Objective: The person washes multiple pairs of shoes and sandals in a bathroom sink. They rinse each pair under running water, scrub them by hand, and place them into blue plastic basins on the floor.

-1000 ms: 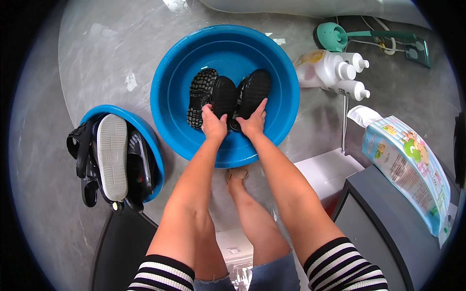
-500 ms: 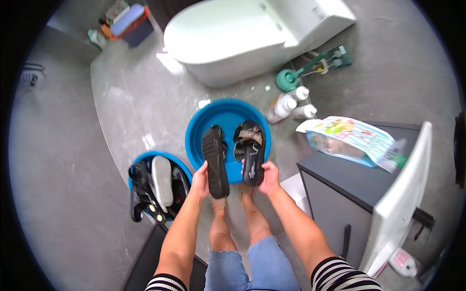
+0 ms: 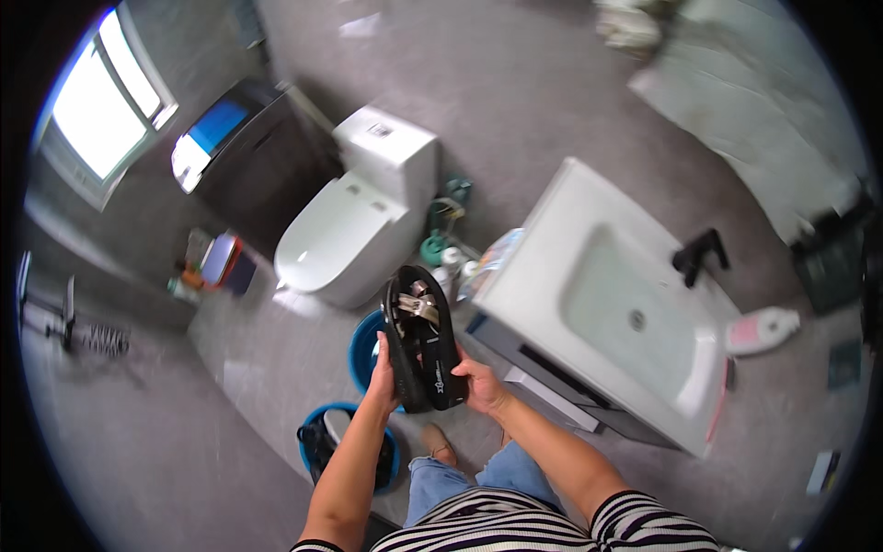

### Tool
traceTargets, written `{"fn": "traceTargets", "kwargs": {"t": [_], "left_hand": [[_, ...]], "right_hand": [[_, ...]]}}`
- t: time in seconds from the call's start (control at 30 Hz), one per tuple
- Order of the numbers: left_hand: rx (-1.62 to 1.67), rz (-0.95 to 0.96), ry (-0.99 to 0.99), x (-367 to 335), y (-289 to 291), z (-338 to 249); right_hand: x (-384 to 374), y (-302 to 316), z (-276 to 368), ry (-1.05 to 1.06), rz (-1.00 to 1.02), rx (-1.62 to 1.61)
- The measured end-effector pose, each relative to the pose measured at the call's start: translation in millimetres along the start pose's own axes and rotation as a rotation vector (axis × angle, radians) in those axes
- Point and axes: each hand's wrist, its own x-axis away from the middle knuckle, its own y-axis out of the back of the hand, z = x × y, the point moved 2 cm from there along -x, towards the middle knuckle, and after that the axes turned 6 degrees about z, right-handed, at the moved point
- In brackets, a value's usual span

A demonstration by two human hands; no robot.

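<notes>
A pair of black sandals with bow-like straps is raised in front of me, their sides together. My left hand (image 3: 383, 377) is closed on the heel part of the left sandal (image 3: 405, 373), and my right hand (image 3: 480, 385) grips the heel part of the right sandal (image 3: 440, 359). Behind and below them, partly hidden, stands a blue basin (image 3: 359, 361) on the floor. A second blue basin (image 3: 394, 471), nearer me on the left, holds dark footwear and a pale grey shoe (image 3: 337, 423).
A white toilet (image 3: 331, 239) stands ahead, with white bottles (image 3: 451, 258) beside it. On the right is a vanity with a white sink (image 3: 543, 276) and black faucet (image 3: 701, 258). A dark washing machine (image 3: 258, 156) and a storage bin (image 3: 237, 273) are at the far left.
Both hands have lifted the sandals up from over the basin and brought them together. My view has risen and turned right, so the sink, window and washing machine now show.
</notes>
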Motion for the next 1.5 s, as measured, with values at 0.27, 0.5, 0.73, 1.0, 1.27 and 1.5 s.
{"fn": "traceTargets", "kwargs": {"t": [0.27, 0.5, 0.73, 1.0, 1.27, 1.5], "left_hand": [[-0.550, 0.347, -0.101, -35.4, -259.6, 102.7], [-1.054, -0.007, -0.163, -180.3, -334.2, 255.1], [-1.783, -0.334, -0.255, -223.0, -336.0, 339.9], [-1.946, -0.305, -0.242, -216.6, -333.4, 336.8], [-1.836, -0.259, -0.227, -233.8, -327.0, 340.5], [-1.091, -0.087, -0.027, -230.2, -339.0, 322.7]], "right_hand": [[191.6, 46.2, 173.2, 0.378, -0.284, 0.318], [347.4, 204.1, 244.9, 0.231, -0.977, 1.815], [370.8, 275.7, 253.7, -0.008, -0.975, 2.139], [355.8, 305.3, 241.3, -0.238, -0.888, 2.093], [349.5, 308.5, 243.7, -0.347, -0.839, 2.123], [360.0, 249.3, 294.6, -0.284, -0.772, 1.717]]}}
